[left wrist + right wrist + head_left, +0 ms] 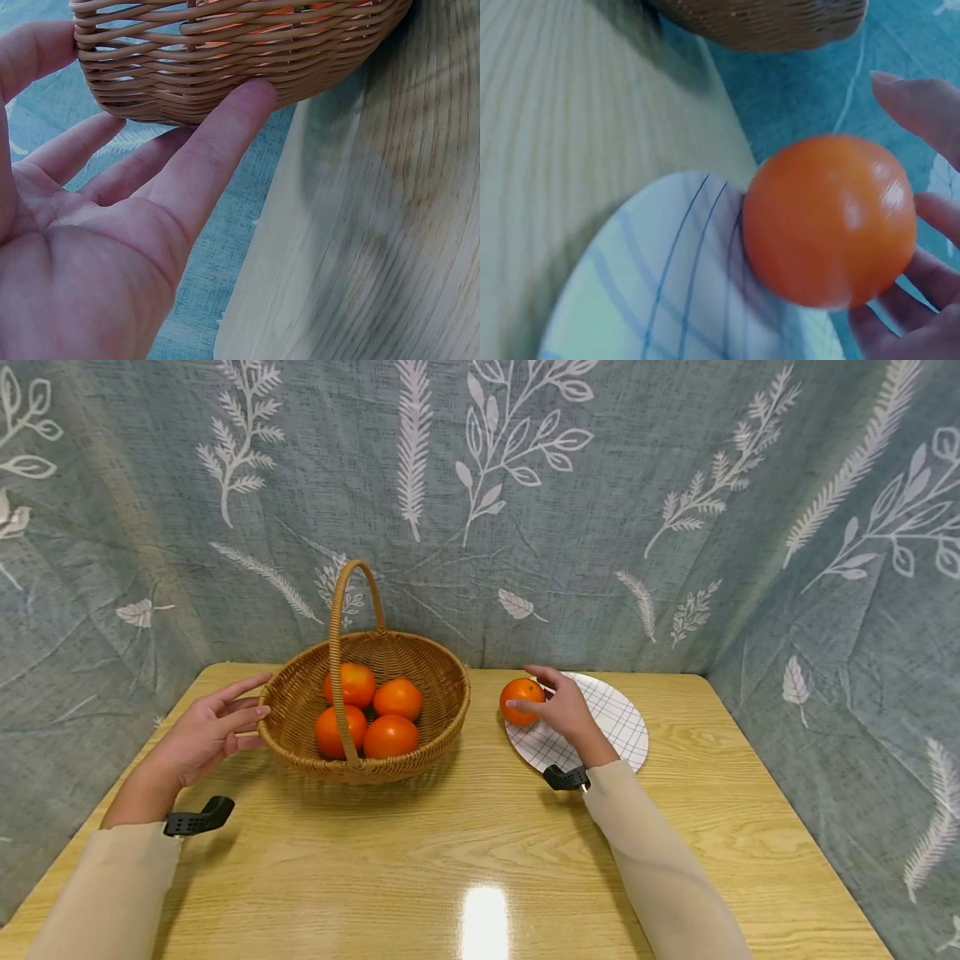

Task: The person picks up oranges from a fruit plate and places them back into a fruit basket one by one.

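Note:
A wicker basket with a tall handle stands on the left and holds several round orange fruits. My left hand touches the basket's left side with its fingers spread. In the left wrist view the thumb lies nearly straight against the woven wall. My right hand holds a round orange fruit at the left edge of a white plate with dark grid lines. Several fingertips meet the fruit, while one digit stands apart from it in the right wrist view. Contact between fruit and plate is unclear.
A light wooden table bears everything. Grey-blue cloth with white leaf prints hangs behind it and along both sides. Black camera mounts sit on the left wrist and the right wrist.

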`<state>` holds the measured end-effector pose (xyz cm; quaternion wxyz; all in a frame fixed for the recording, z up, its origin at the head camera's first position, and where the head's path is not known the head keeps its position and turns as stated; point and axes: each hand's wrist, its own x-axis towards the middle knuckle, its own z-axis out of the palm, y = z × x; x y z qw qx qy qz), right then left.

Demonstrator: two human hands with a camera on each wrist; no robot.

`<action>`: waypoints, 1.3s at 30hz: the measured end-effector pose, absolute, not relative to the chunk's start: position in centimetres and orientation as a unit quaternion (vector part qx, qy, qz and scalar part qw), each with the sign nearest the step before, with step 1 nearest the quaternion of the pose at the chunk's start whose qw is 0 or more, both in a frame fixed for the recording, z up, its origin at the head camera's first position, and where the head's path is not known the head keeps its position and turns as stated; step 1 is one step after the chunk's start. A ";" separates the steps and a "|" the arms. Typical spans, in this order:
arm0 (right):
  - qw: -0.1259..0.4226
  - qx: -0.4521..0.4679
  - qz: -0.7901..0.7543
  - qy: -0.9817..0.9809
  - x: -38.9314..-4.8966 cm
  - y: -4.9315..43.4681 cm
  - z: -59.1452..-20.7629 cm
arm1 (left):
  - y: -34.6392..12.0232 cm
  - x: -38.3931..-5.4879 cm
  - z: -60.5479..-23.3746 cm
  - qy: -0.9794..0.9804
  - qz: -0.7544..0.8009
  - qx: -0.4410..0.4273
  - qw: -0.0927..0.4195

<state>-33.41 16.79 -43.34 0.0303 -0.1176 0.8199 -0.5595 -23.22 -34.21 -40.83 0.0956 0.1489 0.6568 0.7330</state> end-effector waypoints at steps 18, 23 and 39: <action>0.053 -0.114 -0.576 0.808 -33.2 17.9 -45.3 | -34.1 -23.4 -41.0 0.652 0.736 0.154 0.096; 0.047 -0.114 -0.570 0.812 -33.4 17.9 -45.4 | -34.1 -23.4 -41.0 0.656 0.733 0.153 0.094; 0.040 -0.107 -0.579 0.807 -33.1 17.7 -45.0 | -34.1 -23.5 -40.6 0.660 0.731 0.141 0.100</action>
